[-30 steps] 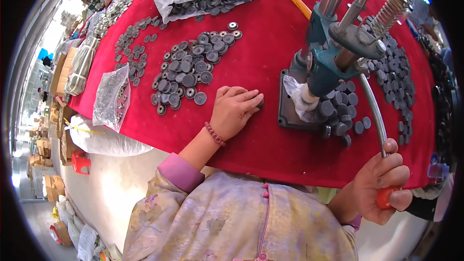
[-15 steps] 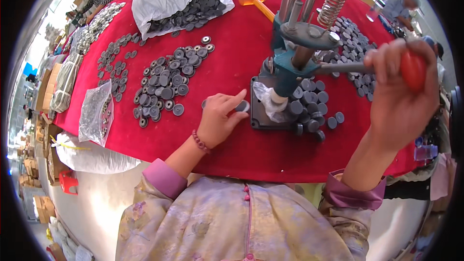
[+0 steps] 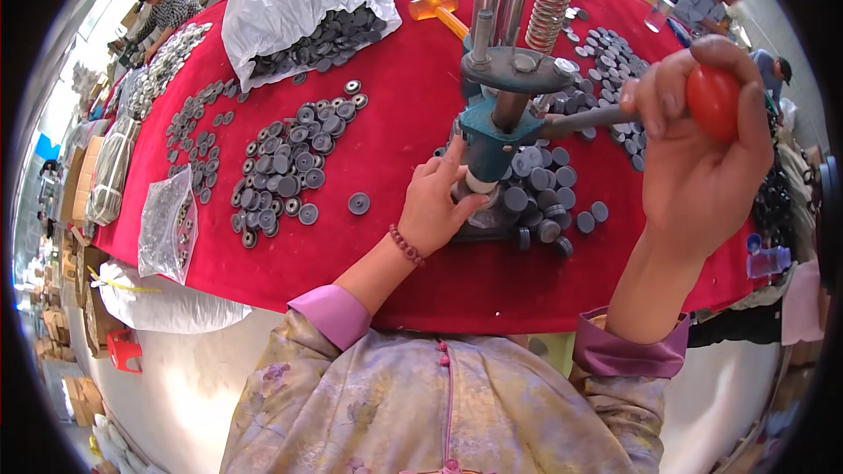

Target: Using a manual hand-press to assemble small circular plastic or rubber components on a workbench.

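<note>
My right hand (image 3: 694, 149) is closed round the red knob (image 3: 713, 103) of a grey lever (image 3: 584, 120). That lever joins a hand press (image 3: 502, 114) with a teal body, steel columns and a spring. At the foot of its ram, over the press base, my left hand (image 3: 436, 199) reaches in, index finger pointing up along the press and thumb bent toward the pale ram tip (image 3: 480, 183). Whatever lies between those fingers is hidden. Grey round caps (image 3: 546, 197) are heaped against the right of the press. One grey disc (image 3: 358, 203) lies alone left of my left hand.
More grey discs with metal centres (image 3: 290, 154) are piled to the left. Behind them sits a white sack (image 3: 299, 0) spilling dark discs. A clear bag (image 3: 167, 224) lies at the left edge, and an orange-headed hammer (image 3: 435, 6) behind the press. Other people work at the far sides.
My left hand has moved right and up to the press ram; the grey cap it pinched is out of sight. My right hand stays on the knob. The view has shifted.
</note>
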`<state>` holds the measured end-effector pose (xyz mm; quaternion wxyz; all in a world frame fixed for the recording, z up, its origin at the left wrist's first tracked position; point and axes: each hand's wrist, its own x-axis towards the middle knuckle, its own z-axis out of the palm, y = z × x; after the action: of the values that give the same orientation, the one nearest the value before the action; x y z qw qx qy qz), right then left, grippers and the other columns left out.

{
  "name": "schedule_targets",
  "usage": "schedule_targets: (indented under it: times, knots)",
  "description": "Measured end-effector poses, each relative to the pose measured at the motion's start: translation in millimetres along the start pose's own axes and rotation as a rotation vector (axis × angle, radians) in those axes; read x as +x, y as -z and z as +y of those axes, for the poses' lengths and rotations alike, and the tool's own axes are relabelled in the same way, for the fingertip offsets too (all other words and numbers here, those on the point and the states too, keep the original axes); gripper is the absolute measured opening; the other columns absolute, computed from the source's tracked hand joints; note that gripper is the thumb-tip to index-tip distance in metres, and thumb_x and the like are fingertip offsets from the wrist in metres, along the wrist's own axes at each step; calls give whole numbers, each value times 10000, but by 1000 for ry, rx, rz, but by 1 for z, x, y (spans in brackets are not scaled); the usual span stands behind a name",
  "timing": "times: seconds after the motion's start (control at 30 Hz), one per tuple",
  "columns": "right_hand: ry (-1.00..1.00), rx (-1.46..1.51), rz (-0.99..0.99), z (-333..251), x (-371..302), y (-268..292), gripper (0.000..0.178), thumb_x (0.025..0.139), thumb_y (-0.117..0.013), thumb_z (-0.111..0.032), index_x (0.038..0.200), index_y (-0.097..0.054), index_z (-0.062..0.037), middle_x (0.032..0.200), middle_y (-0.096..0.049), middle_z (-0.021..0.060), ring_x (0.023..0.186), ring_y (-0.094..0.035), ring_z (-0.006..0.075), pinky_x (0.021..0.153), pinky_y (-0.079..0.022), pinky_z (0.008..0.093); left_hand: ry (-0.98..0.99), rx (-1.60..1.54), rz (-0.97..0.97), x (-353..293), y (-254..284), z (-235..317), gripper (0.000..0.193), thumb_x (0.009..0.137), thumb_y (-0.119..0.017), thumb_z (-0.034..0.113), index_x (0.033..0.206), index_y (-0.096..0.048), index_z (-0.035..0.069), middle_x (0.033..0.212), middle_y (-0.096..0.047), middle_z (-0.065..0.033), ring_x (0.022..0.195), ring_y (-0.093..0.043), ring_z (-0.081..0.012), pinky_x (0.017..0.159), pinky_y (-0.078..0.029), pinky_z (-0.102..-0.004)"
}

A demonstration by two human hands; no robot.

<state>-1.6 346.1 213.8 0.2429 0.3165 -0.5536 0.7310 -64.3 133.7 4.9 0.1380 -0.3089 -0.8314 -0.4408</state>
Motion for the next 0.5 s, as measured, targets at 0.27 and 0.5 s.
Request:
schedule_targets:
  times: [0.27, 0.5]
  knots:
    - [191, -236, 28, 8, -78, -28, 289, 1000, -449, -403, 1009, -512, -121, 766, -432, 65, 683, -435, 219, 812, -395, 530, 6, -239, 77, -9, -4, -16, 1026, 702, -870, 185, 1517, -279, -14, 1231, -618, -189, 1074, -629, -314, 917, -505, -363]
    - [267, -326, 155, 28, -138, -23, 255, 959, -493, -441, 891, -463, -198, 752, -380, 27, 688, -384, 201, 895, -334, 543, -44, 202, 78, -32, 55, 2, 524, 789, -756, 165, 1268, -583, 42, 1060, -642, -148, 1006, -591, -319, 904, -458, -429]
